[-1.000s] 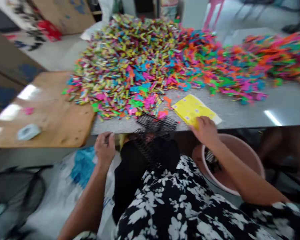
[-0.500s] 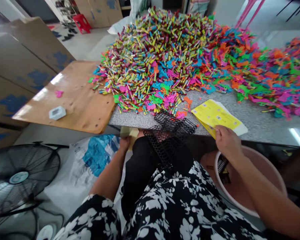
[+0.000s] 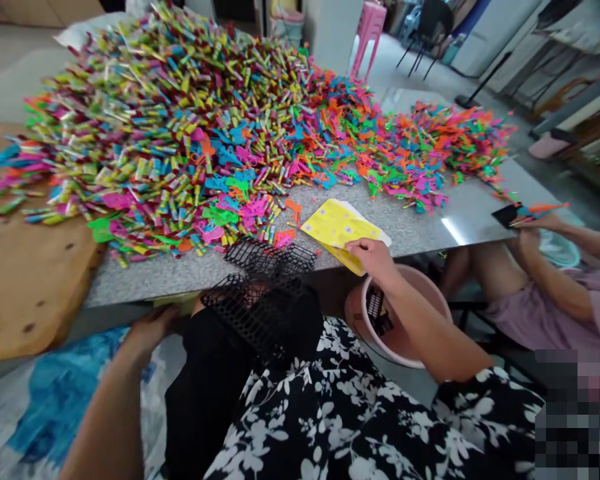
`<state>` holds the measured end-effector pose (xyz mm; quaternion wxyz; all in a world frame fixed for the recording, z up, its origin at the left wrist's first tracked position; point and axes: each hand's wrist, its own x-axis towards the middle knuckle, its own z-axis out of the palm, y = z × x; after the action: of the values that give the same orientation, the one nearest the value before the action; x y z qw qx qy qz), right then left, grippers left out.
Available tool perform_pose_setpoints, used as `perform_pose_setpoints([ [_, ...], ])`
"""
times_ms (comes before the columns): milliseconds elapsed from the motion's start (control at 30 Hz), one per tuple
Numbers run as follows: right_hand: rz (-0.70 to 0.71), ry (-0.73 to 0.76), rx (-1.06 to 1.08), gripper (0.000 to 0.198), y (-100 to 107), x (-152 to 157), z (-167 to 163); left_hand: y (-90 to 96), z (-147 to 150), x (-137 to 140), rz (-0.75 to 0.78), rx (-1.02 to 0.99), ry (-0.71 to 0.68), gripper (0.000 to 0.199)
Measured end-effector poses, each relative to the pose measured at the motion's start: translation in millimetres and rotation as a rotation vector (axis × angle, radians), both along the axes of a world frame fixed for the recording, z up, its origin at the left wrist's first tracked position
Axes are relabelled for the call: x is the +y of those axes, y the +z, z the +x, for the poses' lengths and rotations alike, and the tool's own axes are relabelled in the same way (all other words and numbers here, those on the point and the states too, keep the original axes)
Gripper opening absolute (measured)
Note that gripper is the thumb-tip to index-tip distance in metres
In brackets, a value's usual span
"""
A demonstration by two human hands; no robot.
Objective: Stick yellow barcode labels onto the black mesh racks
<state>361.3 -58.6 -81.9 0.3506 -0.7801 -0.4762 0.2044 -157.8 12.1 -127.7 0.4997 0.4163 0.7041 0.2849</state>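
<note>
Right hand: the grip is together, clamped on the near edge of the yellow sheets with thumb and fingers. The yellow sheets lie right of centre in the frame, on the front of the bench, with a white layer at their far edge and a near corner that bends down past the bench edge. Below the right forearm stands the pink bucket, with dark mesh visible inside it

Left hand: it is positioned at lower left of the frame, next to a pale yellow panel under the bench edge. The fingertips are obscured; whether this grip is apart or together cannot be determined

Black mesh pieces occupy the centre of the frame, partly on the bench edge and partly over the lap. The pile of coloured pieces fills the upper left and centre

Possible faults:
- Sheets may slide into the bucket if the right grip loosens, because the near corner overhangs
- Sheets may crease or separate if pulled by one edge only
- Mesh may drop to the floor if the lap tilts, being only partly supported
- Loose pieces may roll off if the bench is jolted
</note>
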Motion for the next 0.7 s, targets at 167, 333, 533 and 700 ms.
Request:
perform_pose_setpoints([
  [167,0.058,-0.087,-0.007,0.029,17.5,5.1,2.2,64.7,-0.3,-32.9,0.03,0.281,-0.142,0.023],
  [333,0.435,0.203,-0.19,0.016,49.5,-18.5,-38.8,119.0,52.4,-66.6,0.181,-0.096,-0.015,0.035],
  [533,0.686,0.854,-0.349,0.018,60.6,-47.5,-116.1,127.3,161.8,-83.3,-0.125,-0.842,-0.352,0.078],
  [700,0.683,0.887,-0.188,0.016,54.1,-54.8,-131.9,109.8,194.6,-69.8,-0.053,-0.869,0.083,0.046],
])
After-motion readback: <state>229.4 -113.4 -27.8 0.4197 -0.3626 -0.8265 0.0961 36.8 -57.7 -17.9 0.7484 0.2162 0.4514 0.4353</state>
